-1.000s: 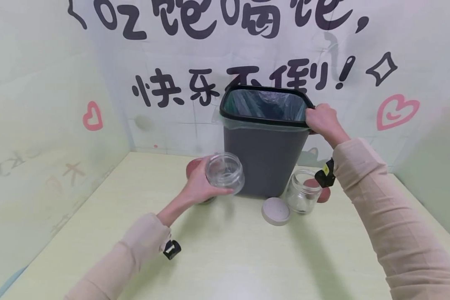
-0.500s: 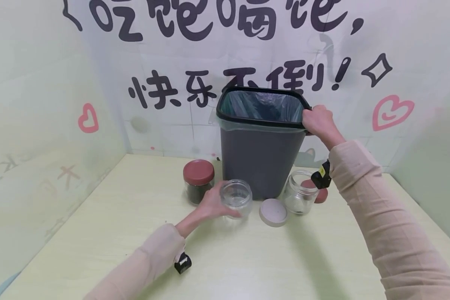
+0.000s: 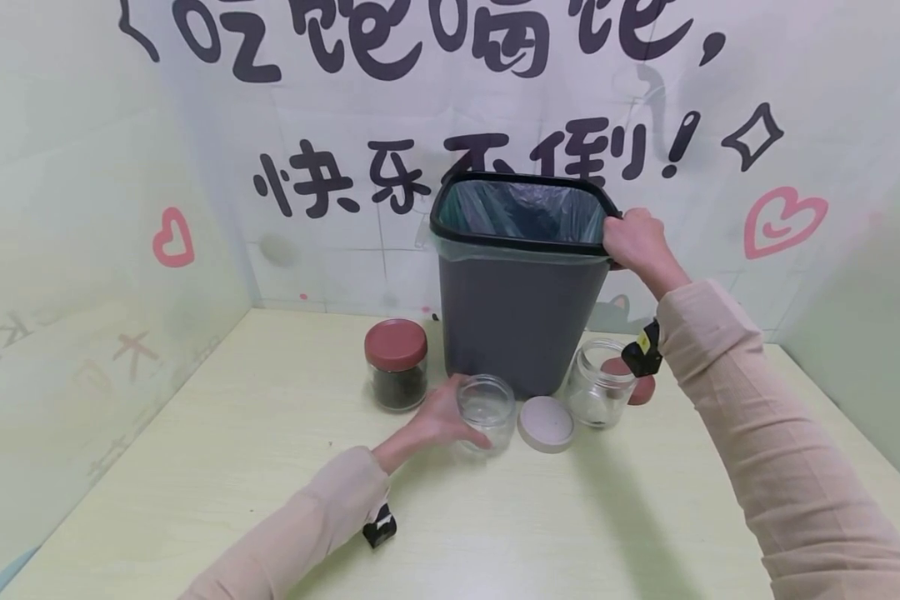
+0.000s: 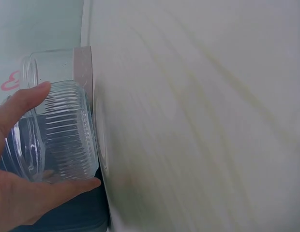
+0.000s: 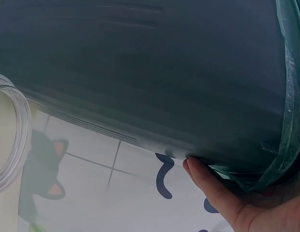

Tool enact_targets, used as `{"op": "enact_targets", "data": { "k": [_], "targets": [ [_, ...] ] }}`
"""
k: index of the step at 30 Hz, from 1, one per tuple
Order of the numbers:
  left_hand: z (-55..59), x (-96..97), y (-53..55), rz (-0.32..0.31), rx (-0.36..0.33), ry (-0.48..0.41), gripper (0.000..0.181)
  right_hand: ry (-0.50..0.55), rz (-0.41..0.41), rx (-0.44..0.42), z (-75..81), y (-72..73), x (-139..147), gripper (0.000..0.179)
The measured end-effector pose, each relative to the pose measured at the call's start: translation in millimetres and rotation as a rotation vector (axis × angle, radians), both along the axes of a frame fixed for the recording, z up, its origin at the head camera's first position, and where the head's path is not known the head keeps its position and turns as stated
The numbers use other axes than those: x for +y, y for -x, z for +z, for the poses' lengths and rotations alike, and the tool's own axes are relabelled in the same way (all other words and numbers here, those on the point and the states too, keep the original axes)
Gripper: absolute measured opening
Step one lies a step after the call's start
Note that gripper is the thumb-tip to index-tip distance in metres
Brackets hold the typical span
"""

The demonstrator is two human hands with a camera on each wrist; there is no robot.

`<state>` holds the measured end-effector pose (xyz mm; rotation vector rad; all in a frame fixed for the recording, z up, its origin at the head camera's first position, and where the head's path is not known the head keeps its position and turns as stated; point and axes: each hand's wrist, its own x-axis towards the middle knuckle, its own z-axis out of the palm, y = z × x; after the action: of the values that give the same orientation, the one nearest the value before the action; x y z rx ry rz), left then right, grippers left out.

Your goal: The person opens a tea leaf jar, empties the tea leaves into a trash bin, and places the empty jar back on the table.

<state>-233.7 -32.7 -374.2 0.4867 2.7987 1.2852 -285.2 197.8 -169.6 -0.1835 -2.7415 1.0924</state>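
Observation:
My left hand [image 3: 441, 415] holds an open-mouthed clear glass jar [image 3: 489, 417], thumb on one side and fingers on the other. In the left wrist view the ribbed jar [image 4: 67, 133] is upright with its base at the tabletop; whether it bears fully on it I cannot tell. My right hand [image 3: 637, 242] grips the right rim of a dark grey trash can [image 3: 521, 321], which stands behind the jar. A translucent bag [image 3: 536, 208] lines the can and folds over its rim. The right wrist view shows the thumb against the can's outside.
To the left stands a jar with a red lid [image 3: 396, 354] and dark contents. A pale round lid [image 3: 546, 423] lies right of the held jar. Beyond it are another open glass jar [image 3: 596, 387] and a partly hidden red lid [image 3: 642, 390]. A printed wall [image 3: 330, 267] rises behind.
My left hand has brought the glass jar down and to the right, from in front of the red-lidded jar to beside the pale lid. My right hand stays on the can's rim.

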Motion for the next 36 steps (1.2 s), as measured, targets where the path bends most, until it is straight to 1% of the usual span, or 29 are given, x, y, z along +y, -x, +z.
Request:
{"op": "enact_targets", "data": {
  "k": [5,9,14,18,25,28,31,36],
  "targets": [
    [-2.0,4.2,1.0,0.000,-0.023,0.016,0.085,-0.002,0.004,-0.001,0.4,-0.5,0,0.043],
    [-2.5,6.4,0.1,-0.008,-0.019,0.019,0.084,-0.010,0.006,-0.007,0.7,-0.5,0,0.043],
    [-2.2,9.8,-0.1,-0.034,-0.007,0.022,0.084,-0.017,0.006,-0.008,0.6,-0.9,-1,0.043],
    [-2.1,13.3,0.3,-0.051,-0.012,0.022,0.084,-0.018,0.009,-0.009,0.6,-1.2,0,0.044],
    [-4.1,24.9,-0.4,-0.090,0.030,0.030,0.084,-0.019,-0.002,0.013,-0.5,-0.7,1,0.042],
    [-4.4,32.5,-1.5,-0.076,0.018,0.014,0.084,-0.018,-0.003,0.022,-1.5,-0.3,1,0.041],
    [-4.2,40.8,-2.3,-0.047,-0.004,-0.008,0.083,-0.019,-0.001,0.018,-1.9,-0.1,1,0.042],
    [-4.1,53.3,-1.9,-0.014,-0.027,-0.005,0.078,-0.028,0.004,0.010,-1.8,0.1,1,0.043]
  ]
}}
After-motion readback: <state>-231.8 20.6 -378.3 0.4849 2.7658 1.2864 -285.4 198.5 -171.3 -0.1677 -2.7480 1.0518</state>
